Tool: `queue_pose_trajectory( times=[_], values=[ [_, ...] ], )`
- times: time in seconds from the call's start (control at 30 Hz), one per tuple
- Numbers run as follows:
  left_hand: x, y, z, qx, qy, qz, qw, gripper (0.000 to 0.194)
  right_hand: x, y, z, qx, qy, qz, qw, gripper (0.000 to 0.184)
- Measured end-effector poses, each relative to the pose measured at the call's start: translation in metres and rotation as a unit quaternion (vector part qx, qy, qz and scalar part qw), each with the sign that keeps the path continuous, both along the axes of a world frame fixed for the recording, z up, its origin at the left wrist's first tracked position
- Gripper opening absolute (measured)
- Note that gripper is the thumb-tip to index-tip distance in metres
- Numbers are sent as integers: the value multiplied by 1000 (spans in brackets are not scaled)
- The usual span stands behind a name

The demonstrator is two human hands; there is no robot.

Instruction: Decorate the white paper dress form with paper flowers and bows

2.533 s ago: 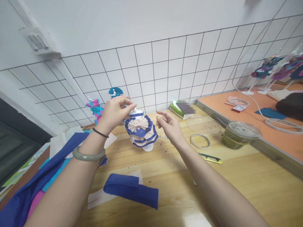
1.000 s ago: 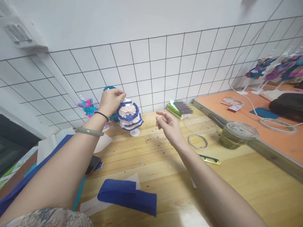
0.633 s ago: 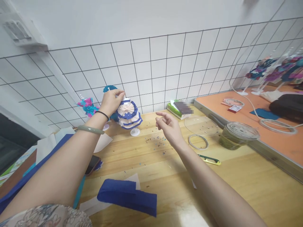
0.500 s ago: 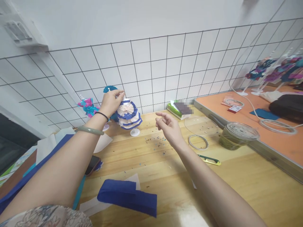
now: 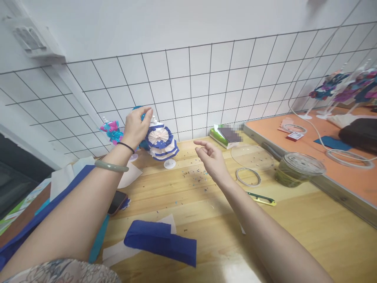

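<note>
Fingers curved and a small gap showing at the thumb, my left hand (image 5: 137, 125) hovers open beside the top of a miniature white paper dress with blue trim (image 5: 163, 145). This dress has a pleated rosette and stands upright on a white round-based stand (image 5: 170, 164). Behind my left hand, a teal paper piece (image 5: 137, 107) is mostly hidden. To the left is a pink and turquoise paper dress (image 5: 113, 133). My right hand (image 5: 213, 159) is open above the table, index finger stretched out, holding nothing visible. Small paper scraps (image 5: 197, 175) lie near it.
A folded blue paper strip (image 5: 161, 239) lies in front, over white paper. A phone (image 5: 118, 202) is at left. To the right are a yellow-green cutter (image 5: 262, 199), a tape ring (image 5: 248, 177), a lidded plastic tub (image 5: 294, 173) and an orange board (image 5: 265, 125) with more dresses.
My left hand has moved slightly left, away from the white and blue dress, uncovering the beaded tip of its stand. My right hand stays almost still. The view has shifted slightly.
</note>
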State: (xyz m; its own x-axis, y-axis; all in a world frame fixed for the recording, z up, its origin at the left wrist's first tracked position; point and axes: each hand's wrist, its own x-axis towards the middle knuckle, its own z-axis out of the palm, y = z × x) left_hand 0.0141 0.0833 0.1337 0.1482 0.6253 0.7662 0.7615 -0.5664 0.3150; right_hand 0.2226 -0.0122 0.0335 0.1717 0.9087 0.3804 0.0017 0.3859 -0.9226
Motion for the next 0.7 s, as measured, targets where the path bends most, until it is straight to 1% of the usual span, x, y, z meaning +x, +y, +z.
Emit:
queue_pose_trajectory(
  times=[0.1,0.17,0.23,0.33,0.4,0.47,0.53,0.63,0.67,0.7],
  values=[
    [4,-30,-3,66,-18,10,998,32,-2,-2,1,-12,-12,1,1000,28],
    [6,-55,-13,76,-7,2,997,35,-4,-3,1,-14,-23,-1,1000,26],
    [4,-82,-27,68,23,-26,997,35,-7,-4,0,-3,-35,0,999,24],
    [-10,-118,-53,9,94,-91,991,29,-14,-8,-2,4,-66,14,998,27],
    [-26,-140,-69,-61,151,-123,979,26,-20,-11,-3,-2,-91,26,995,33],
    [-45,-161,-86,-137,184,-137,964,25,-27,-15,-6,-5,-107,39,994,41],
    [-62,-179,-104,-180,207,-116,955,19,-35,-18,-10,-9,-113,56,992,49],
    [-80,-202,-131,-208,250,-80,942,31,-47,-24,-17,-26,-138,99,985,54],
    [-83,-208,-140,-213,263,-74,938,33,-50,-27,-20,-32,-155,118,980,53],
    [-85,-212,-148,-211,268,-58,938,30,-54,-29,-22,-34,-175,138,974,52]
  ],
)
